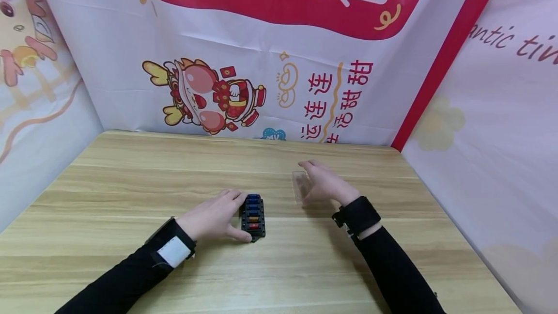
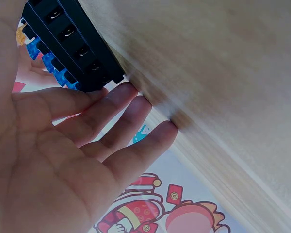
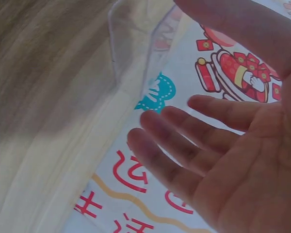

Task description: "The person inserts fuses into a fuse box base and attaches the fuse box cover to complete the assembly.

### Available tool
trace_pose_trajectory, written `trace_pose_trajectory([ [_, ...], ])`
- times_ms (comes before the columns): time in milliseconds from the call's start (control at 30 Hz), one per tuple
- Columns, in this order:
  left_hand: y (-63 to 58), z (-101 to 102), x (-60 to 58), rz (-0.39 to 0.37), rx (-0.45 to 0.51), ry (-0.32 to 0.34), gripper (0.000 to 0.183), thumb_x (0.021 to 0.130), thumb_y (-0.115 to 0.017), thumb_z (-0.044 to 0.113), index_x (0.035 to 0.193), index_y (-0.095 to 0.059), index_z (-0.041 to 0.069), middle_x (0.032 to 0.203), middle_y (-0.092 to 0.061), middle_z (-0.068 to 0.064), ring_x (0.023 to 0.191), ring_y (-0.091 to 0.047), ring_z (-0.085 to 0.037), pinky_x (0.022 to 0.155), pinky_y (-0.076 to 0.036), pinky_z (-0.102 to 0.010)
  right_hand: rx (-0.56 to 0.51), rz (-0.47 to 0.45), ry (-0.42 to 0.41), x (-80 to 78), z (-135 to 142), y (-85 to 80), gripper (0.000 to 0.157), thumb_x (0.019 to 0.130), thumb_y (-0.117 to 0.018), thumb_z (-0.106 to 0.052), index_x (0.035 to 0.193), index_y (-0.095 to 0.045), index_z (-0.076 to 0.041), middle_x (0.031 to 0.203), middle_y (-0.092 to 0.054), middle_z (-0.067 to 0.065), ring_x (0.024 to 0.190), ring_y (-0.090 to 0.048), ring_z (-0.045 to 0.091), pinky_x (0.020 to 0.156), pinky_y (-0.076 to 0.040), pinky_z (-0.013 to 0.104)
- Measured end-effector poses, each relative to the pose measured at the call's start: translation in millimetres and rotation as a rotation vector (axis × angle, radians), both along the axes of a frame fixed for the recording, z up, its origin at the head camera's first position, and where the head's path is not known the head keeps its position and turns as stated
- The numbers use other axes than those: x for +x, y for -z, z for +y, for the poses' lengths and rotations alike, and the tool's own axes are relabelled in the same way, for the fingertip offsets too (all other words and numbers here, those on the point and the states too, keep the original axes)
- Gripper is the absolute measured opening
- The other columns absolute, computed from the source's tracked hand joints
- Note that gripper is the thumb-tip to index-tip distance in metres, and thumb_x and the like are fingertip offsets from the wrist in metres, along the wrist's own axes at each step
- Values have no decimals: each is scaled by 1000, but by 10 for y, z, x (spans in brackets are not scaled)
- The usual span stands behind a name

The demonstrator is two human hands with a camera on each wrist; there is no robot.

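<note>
A black fuse box [image 1: 257, 220] with a row of blue, orange and red blade fuses lies at the table's middle. My left hand [image 1: 213, 214] holds it by its two ends, thumb at the near end and index finger at the far one. In the left wrist view the index fingertip meets the end of the black fuse box [image 2: 70, 36], while the other fingers extend past it. Right of the box stands a clear plastic cover [image 1: 299, 184]. Beside that cover, my right hand [image 1: 324, 183] has its thumb and fingers spread, and no grip on it shows.
Both things are on a wood-grain table [image 1: 144, 168]. A printed cloth [image 1: 244, 38] with cartoon figures hangs behind the table's back edge, and further printed cloths hang at the left and right sides.
</note>
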State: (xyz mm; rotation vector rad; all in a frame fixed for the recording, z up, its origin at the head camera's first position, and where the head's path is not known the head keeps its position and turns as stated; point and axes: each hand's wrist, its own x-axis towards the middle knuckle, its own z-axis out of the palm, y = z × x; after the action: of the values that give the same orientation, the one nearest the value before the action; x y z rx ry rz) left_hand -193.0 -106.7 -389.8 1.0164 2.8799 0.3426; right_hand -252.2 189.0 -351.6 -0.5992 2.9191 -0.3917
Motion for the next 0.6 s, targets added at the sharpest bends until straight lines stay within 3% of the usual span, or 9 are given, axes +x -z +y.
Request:
trace_pose_trajectory([
  [267, -9, 1, -1, 3, 2, 3, 107, 69, -65, 72, 143, -38, -1, 138, -42, -19, 125, -42, -31, 100, -36, -43, -43, 5, -57, -74, 75, 80, 108, 57, -90, -25, 146, -34, -5, 142, -38, 15, 124, -41, 30, 100, -36, 40],
  [600, -3, -1, -7, -2, -4, -1, 108, 68, -65, 73, 143, -38, -1, 139, -42, -18, 125, -42, -31, 100, -36, -43, -99, -37, -116, -175, 157, 183, 104, 58, -90, -23, 144, -36, -1, 138, -43, 14, 109, -53, 25, 87, -44, 29],
])
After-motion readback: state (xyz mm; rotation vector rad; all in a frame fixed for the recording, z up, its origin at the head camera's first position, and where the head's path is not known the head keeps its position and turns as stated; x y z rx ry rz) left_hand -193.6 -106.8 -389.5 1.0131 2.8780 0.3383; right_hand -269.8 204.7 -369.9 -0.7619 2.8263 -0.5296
